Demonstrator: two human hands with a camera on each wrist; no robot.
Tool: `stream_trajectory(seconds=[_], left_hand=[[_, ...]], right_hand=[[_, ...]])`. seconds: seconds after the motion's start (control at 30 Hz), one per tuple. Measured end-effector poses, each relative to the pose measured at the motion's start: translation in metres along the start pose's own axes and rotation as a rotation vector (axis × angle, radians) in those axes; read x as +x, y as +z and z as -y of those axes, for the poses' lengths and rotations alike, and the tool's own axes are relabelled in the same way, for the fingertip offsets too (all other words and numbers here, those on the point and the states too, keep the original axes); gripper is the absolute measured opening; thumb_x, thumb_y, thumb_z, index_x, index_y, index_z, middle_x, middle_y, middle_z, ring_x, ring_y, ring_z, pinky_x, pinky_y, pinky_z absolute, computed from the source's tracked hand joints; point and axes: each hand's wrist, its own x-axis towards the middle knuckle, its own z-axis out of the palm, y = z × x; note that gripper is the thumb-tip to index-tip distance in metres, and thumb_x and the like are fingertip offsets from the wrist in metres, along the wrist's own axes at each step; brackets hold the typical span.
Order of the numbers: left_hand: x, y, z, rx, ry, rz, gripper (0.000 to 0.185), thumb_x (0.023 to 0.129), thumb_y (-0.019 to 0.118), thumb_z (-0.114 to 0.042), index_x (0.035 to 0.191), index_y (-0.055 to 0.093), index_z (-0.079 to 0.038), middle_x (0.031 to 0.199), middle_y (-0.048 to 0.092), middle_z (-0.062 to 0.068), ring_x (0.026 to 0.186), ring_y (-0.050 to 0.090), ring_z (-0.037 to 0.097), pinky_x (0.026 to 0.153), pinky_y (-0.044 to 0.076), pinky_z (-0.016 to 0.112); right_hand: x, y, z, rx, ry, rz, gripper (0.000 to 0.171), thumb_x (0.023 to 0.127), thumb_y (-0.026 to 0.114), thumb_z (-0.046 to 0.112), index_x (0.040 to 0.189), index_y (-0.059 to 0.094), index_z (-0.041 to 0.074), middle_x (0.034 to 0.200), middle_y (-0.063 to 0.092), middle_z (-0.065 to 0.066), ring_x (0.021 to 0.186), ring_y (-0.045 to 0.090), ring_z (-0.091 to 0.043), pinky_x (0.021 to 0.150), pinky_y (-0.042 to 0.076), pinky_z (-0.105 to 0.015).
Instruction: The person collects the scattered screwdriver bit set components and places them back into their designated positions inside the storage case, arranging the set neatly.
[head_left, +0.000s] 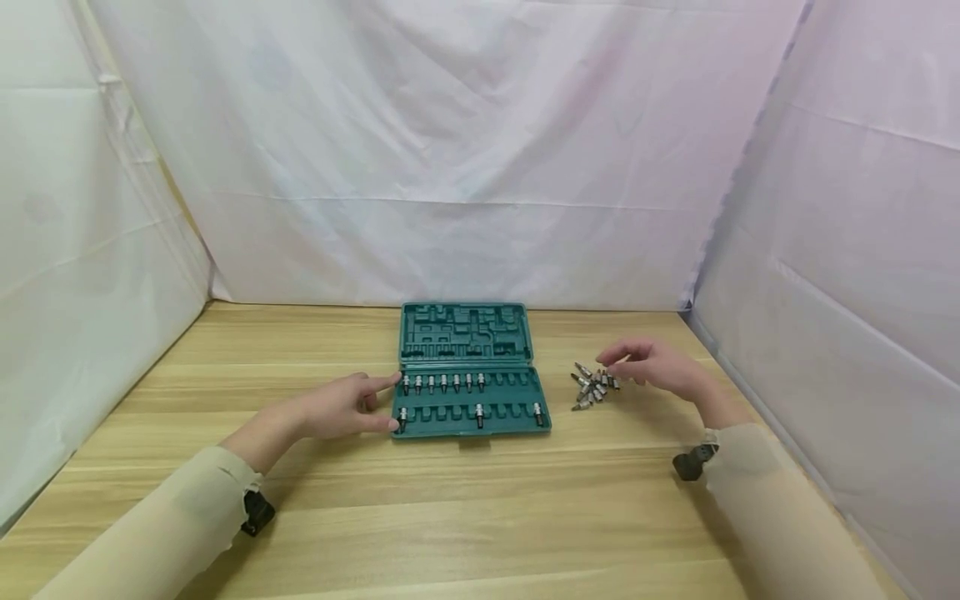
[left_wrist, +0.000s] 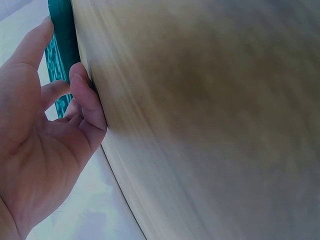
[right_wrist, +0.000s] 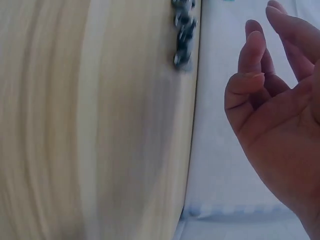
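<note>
A green tool case point(head_left: 471, 367) lies open in the middle of the wooden table, with several metal bit sockets standing in its front rows. My left hand point(head_left: 352, 406) rests against the case's left edge point(left_wrist: 62, 50), index finger stretched toward the top row and thumb by the front corner, holding nothing. A small pile of loose metal bit sockets point(head_left: 594, 385) point(right_wrist: 184, 30) lies right of the case. My right hand point(head_left: 651, 367) point(right_wrist: 272, 105) hovers just right of and over that pile, fingers relaxed and empty.
The wooden table point(head_left: 465, 508) is walled by white cloth point(head_left: 450, 167) at the back and on both sides. Bare wood stretches in front of the case toward me. Black wrist camera mounts point(head_left: 693, 461) sit on both sleeves.
</note>
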Motion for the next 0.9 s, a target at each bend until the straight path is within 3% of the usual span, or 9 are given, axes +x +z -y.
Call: stream_trajectory(seconds=[0.13,0.33,0.9], left_hand=[[-0.001,-0.001,-0.001,-0.002,-0.002,0.002,0.091,0.103,0.076,-0.048,0.174,0.032,-0.012,0.114,0.057,0.010,0.097,0.056,0.020,0.083,0.049,0.038],[-0.001,-0.001,-0.002,-0.005,-0.002,0.003,0.091,0.103,0.077,-0.048,0.174,0.032,-0.012,0.113,0.057,0.009,0.097,0.057,0.020,0.083,0.050,0.037],[-0.001,0.000,-0.002,0.010,0.000,0.002,0.091,0.104,0.076,-0.049,0.174,0.032,-0.012,0.112,0.057,0.008,0.096,0.055,0.019,0.083,0.049,0.037]], right_hand=[[-0.007,-0.012,-0.018,-0.033,0.032,0.036,0.030,0.105,0.071,0.013,0.134,0.076,0.005,0.133,0.075,-0.018,0.101,0.066,-0.012,0.083,0.056,-0.035],[-0.011,-0.017,-0.033,-0.061,0.072,0.075,0.028,0.103,0.075,0.012,0.130,0.079,0.006,0.134,0.075,-0.018,0.099,0.065,-0.012,0.082,0.055,-0.032],[-0.005,-0.013,-0.037,-0.097,0.098,0.105,0.032,0.104,0.072,0.009,0.134,0.078,0.006,0.138,0.073,-0.020,0.079,0.054,-0.013,0.070,0.047,-0.028]])
